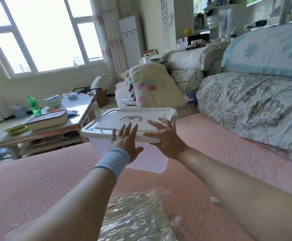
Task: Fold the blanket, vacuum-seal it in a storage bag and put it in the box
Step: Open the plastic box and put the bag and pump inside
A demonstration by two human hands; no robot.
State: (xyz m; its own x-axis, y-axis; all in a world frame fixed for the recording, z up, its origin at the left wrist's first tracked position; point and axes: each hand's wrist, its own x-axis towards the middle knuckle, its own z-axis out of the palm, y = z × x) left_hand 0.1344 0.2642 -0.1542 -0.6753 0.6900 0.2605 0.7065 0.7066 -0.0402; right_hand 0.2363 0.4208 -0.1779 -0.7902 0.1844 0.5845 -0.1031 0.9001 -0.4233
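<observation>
Reach sums up this moment: the left hand [124, 141] and right hand [166, 136] both stretch out to the box [152, 160], which sits mid-frame on the pink sofa [37, 180] with its lid [107, 124] on. Both hands are spread, fingers nearly straight, and neither has hold of anything. The left lies flat over the lid's near edge. The right fans over the near right corner with its thumb along the rim (whether the pads actually press is hard to tell).

The placing makes sense as a judgement. The bag [134, 218] lies at bottom centre between the forearms, nearer the person than the box and apart from it. It is crinkled tight as though already sealed, while the box is closed. So the lid probably has to come off next, and hands at the near edge suit drawing the box closer or getting at its catches; a grey one shows at the lid's right end.

The box stands upright, lid and handle recess facing up. Its long axis runs across the frame from left to right, with the near edge dropping slightly toward the right. The bag is cut by the bottom edge, so its long axis cannot be told; the part in view runs up-frame toward the box. The table [82, 108] at left holds nothing the task needs.
</observation>
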